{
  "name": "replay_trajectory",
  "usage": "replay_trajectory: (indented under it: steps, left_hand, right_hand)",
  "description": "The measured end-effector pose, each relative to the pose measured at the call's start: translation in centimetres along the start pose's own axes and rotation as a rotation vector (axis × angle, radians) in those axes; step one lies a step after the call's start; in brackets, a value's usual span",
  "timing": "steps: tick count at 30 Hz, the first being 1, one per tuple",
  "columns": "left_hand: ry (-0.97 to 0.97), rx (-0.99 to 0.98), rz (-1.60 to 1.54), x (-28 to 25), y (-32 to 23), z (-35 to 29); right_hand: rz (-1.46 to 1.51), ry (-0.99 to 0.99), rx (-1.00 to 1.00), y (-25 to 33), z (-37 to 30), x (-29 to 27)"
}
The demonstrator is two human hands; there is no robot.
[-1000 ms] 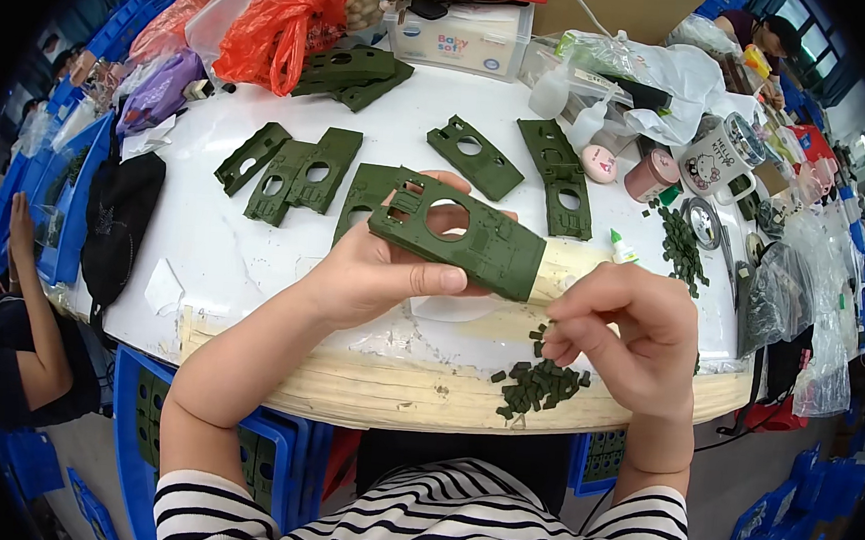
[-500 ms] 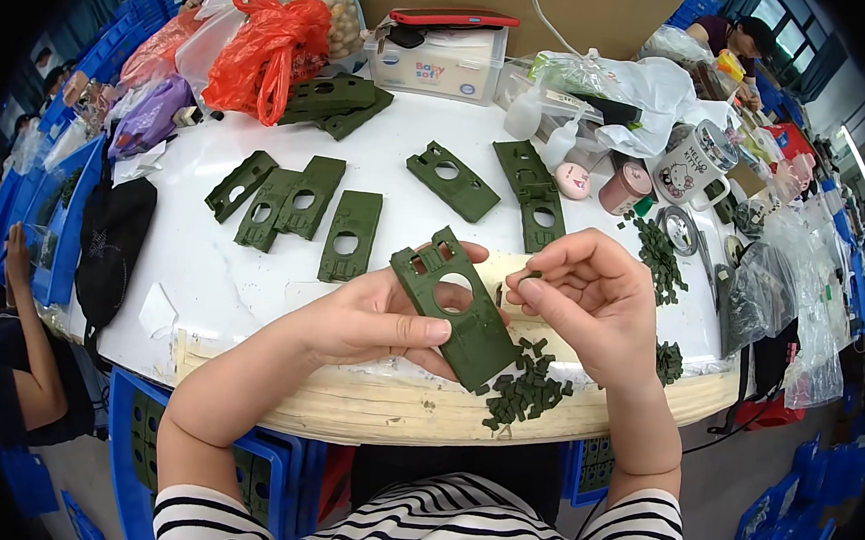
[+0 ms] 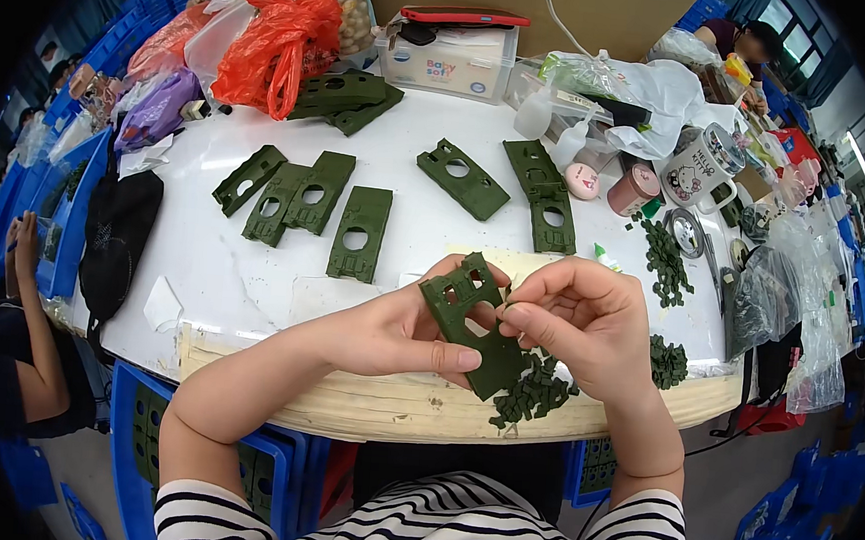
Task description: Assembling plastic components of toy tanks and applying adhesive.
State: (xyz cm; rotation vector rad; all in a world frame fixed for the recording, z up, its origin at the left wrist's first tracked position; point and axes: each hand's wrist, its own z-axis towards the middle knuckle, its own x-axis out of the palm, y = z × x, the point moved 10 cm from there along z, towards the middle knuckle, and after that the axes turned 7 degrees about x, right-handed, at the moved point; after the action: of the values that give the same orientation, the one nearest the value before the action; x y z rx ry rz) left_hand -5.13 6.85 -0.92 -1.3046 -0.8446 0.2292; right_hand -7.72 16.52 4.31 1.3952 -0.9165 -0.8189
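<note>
My left hand (image 3: 393,329) grips a dark green plastic model tank hull plate (image 3: 491,359), tilted, its thumb lying across the face. The plate has a large round hole and small square openings near its top end. At the plate's upper right edge, my right hand (image 3: 589,321) is closed in a pinch between thumb and forefinger. A small green piece showed in that pinch a moment ago; the fingers now mostly cover it. Just below the plate, a heap of small green plastic pieces (image 3: 536,396) lies on the wooden board (image 3: 343,404).
Several similar hull plates (image 3: 360,235) lie across the white table (image 3: 220,295). More small green pieces (image 3: 666,261) are heaped at right, by a white mug (image 3: 695,178) and a pink tin (image 3: 635,190). Behind stand a plastic box (image 3: 447,65) and a red bag (image 3: 277,48).
The right fingers have come in against the plate's upper right edge with the small piece. The plate has shifted slightly right and down and turned a little; the whole view has shifted slightly.
</note>
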Motion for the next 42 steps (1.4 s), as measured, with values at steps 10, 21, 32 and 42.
replay_trajectory:
  steps: [10, 21, 32, 42]
  left_hand:
    - [0.008, 0.04, 0.013, 0.7, 0.2, 0.2]
    - [0.042, 0.098, 0.024, 0.8, 0.5, 0.5]
    - [0.032, 0.068, 0.156, 0.5, 1.0, 0.2]
    - [0.019, 0.055, 0.178, 0.5, 0.9, 0.2]
  right_hand:
    - [-0.152, -0.01, -0.101, 0.3, -0.3, 0.9]
    - [-0.555, -0.127, -0.44, 3.5, -1.1, 1.8]
    - [-0.569, -0.151, -0.399, 2.2, -0.7, 1.9]
    - [-0.553, -0.16, -0.385, 1.7, -0.5, 2.0]
